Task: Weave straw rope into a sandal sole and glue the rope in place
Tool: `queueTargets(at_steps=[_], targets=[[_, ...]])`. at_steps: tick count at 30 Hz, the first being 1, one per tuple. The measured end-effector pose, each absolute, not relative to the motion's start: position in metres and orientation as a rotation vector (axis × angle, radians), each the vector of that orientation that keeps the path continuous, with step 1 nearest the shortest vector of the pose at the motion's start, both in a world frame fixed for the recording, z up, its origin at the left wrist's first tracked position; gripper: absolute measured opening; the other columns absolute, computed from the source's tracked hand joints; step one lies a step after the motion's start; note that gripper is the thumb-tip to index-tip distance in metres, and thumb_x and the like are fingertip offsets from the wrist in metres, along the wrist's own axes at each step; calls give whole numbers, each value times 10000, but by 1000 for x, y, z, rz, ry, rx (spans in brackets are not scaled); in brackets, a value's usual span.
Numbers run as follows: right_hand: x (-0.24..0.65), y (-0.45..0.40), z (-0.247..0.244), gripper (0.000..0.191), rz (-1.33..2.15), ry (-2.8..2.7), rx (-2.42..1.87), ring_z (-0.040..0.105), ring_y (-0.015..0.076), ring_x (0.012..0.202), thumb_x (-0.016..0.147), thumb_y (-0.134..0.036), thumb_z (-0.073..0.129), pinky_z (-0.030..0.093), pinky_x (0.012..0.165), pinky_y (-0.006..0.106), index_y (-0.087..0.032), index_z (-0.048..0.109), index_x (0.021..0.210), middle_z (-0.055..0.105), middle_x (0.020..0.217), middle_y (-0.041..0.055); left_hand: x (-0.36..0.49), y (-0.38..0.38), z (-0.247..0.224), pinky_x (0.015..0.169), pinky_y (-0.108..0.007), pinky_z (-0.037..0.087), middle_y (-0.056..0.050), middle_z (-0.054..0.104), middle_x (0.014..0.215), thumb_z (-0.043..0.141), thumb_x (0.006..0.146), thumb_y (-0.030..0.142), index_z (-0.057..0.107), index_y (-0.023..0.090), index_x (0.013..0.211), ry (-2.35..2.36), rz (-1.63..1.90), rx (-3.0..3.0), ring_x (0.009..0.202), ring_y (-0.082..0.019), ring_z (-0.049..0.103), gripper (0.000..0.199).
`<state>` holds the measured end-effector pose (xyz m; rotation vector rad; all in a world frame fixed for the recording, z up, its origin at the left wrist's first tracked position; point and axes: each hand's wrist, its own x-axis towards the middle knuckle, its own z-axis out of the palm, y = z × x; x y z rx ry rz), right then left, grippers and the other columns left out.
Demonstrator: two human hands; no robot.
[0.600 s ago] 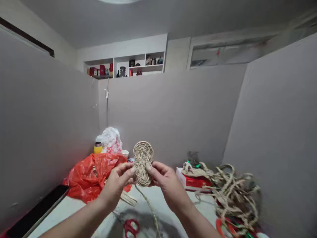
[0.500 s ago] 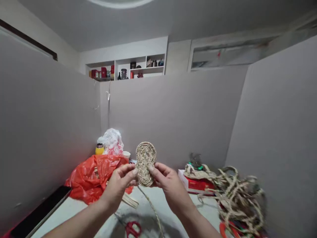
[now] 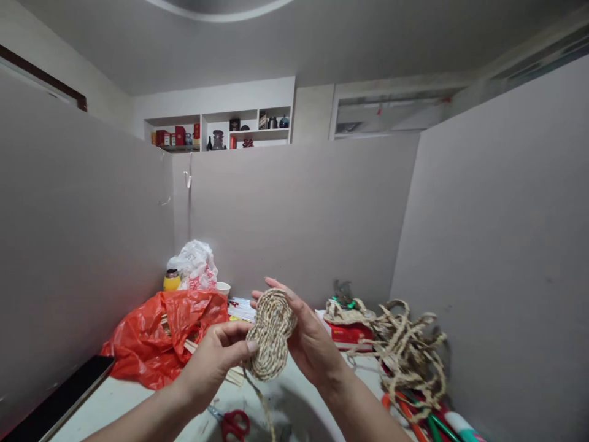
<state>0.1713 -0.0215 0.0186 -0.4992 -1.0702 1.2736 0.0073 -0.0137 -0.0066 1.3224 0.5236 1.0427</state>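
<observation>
A figure-eight piece of coiled straw braid point(image 3: 270, 336), shaped like a small sole, is held up in front of me, tilted a little to the right. My left hand point(image 3: 230, 347) pinches its left edge, thumb in front and fingers behind. My right hand point(image 3: 306, 334) lies along the right side and behind the top of the piece, its fingers stretched out and touching it; its thumb is hidden. From the lower left of the piece a loose tail of straw cord point(image 3: 262, 405) hangs down. Below it, red-handled scissors point(image 3: 235, 425) lie on the white tabletop point(image 3: 124, 408).
To the left sits a red plastic bag point(image 3: 151, 344) with thin strips poking out, a white plastic bag point(image 3: 196, 264) and a yellow jar point(image 3: 172, 280) behind it. A tangled heap of straw braid point(image 3: 409, 350) lies at right beside a red box point(image 3: 350, 334). Grey partitions point(image 3: 294, 209) enclose the table.
The straw piece has come lower and tilted. My right hand has shifted from pinching its right edge to lying stretched along its side and back. My left hand keeps its pinch; the view has shifted right.
</observation>
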Motion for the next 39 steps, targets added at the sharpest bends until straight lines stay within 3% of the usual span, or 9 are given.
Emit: queueTargets(at_steps=[5,8,12,16,19,25,32,36,39], targets=[[168,-27,22,377,1475,-968,-341,705,204,730,872,-404,580,551,675,337,-176,584,1172,759,844,81,8,-23,-4,676,-238,456,-40,688,785,699,721,165,716,136,846,470,917,1259,692,-121,596,130],[164,-32,23,355,1499,-959,-313,710,201,689,873,-408,571,558,645,318,-151,618,1114,756,792,79,8,-25,-4,737,-271,464,-61,688,822,669,758,196,705,128,880,375,830,1174,747,-141,616,144],[162,-39,26,352,1492,-1003,-268,710,202,704,878,-406,565,563,638,307,-147,625,1109,754,796,81,9,-24,-12,747,-288,476,-81,699,858,599,833,332,688,138,961,366,742,967,762,-154,641,249],[163,-44,32,355,1475,-1078,-226,703,202,747,884,-403,558,559,633,285,-152,617,1130,750,831,85,13,-26,-19,774,-369,496,-128,708,927,609,817,414,668,116,1046,297,640,922,838,-236,677,380],[164,-46,34,342,1457,-1116,-220,695,190,746,896,-401,543,550,614,263,-164,616,1132,746,833,76,14,-29,-17,746,-352,502,-132,710,949,618,801,468,670,121,1071,247,600,932,828,-244,686,443],[162,-45,32,336,1381,-1169,-281,682,159,728,882,-423,570,529,670,258,-184,626,1111,748,824,55,12,-32,-8,808,-288,452,-85,716,888,653,822,283,711,142,1026,365,885,1227,826,-171,635,254],[169,-41,34,368,1020,-1307,-586,606,221,1043,861,-482,585,449,909,330,-228,649,1120,700,1114,59,0,-24,2,692,-228,456,-31,713,774,704,773,324,745,176,931,586,1232,1240,709,-129,589,220],[168,-43,35,305,747,-1460,-784,636,210,810,859,-454,593,484,782,318,-191,727,935,736,865,54,-4,-23,10,732,-249,479,-42,727,816,689,787,323,746,175,943,519,1345,1220,738,-144,617,223],[163,-47,31,301,734,-1604,-808,614,214,792,879,-428,569,476,757,317,-181,738,913,716,809,45,-4,-24,13,754,-253,485,-41,737,845,667,808,322,748,185,950,486,1380,1254,767,-150,630,214]])
